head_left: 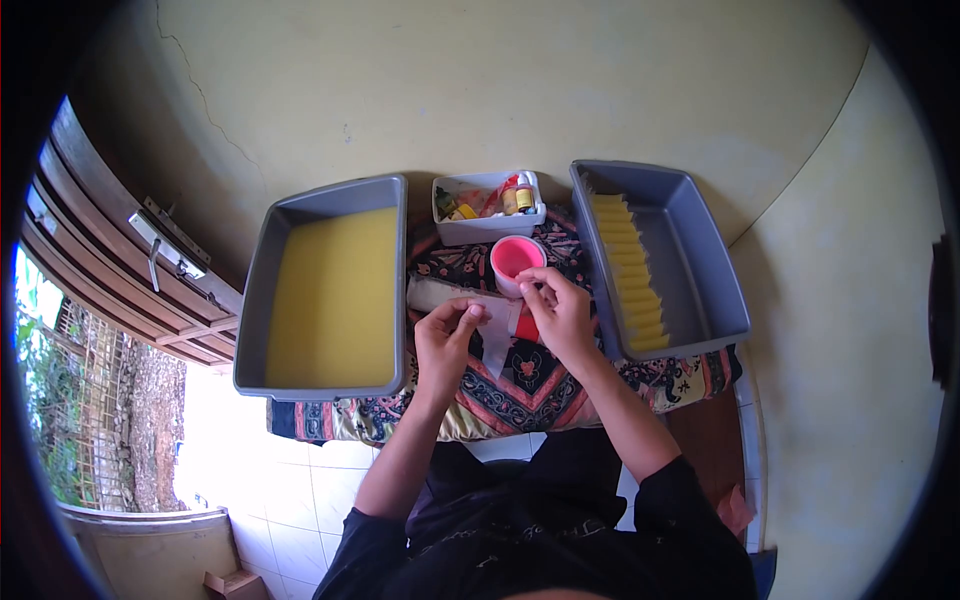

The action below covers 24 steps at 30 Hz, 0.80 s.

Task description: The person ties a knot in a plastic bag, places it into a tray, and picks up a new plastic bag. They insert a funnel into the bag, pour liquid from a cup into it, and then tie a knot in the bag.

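Observation:
My left hand (447, 335) is closed in a pinch over the middle of the patterned cloth (530, 400); what its fingertips hold is too small to make out. Pinched too, my right hand (560, 312) is at the front right of a pink-lined cup (517, 262), its fingertips near the rim and their contents unclear. Below and between the hands lie a pale, thin sheet (495, 348) and a red item (526, 325), partly hidden by my right hand. A whitish strip (432, 292) lies behind my left hand.
A grey tray with a yellow sheet (335, 300) inside is on the left. At the right, another grey tray (690, 260) holds yellow rolled pieces (628, 270) along its left side. A white box (475, 232) with small bottles stands behind the cup, near the wall.

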Each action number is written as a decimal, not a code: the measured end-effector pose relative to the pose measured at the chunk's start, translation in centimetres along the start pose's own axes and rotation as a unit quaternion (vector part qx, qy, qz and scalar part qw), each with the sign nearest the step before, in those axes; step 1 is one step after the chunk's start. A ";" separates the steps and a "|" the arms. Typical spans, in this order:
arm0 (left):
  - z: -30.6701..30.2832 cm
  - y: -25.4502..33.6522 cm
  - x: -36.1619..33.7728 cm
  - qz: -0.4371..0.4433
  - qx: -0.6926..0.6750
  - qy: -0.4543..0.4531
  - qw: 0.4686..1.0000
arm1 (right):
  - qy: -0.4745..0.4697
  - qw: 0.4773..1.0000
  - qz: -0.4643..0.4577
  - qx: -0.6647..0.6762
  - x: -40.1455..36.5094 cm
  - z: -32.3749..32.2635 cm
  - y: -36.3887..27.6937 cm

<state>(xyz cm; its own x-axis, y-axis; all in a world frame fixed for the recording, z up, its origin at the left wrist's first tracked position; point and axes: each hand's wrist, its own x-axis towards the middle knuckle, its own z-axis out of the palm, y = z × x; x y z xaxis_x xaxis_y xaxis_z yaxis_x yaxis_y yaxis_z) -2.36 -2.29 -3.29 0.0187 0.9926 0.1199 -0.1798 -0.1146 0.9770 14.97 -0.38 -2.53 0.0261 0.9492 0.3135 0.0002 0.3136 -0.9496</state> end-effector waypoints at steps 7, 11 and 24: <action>-0.5 -1.4 0.0 -0.006 -0.031 0.022 0.999 | -0.001 0.896 -0.181 -0.406 1.6 -1.0 5.3; -0.7 -1.8 0.3 -0.021 -0.056 0.018 0.998 | -0.043 0.913 -0.140 -0.380 2.2 -1.2 5.1; -0.4 -1.4 0.7 -0.028 -0.038 0.013 0.999 | 0.077 0.967 -0.155 -0.187 2.1 -0.7 1.5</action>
<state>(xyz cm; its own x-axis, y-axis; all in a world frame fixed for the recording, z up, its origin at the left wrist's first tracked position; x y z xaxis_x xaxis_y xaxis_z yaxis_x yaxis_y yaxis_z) -2.52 -1.46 -4.68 0.0056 0.9981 0.0606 -0.2537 -0.0572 0.9656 15.76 2.02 -3.27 0.1149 0.7877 0.6052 0.3918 0.5239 -0.7563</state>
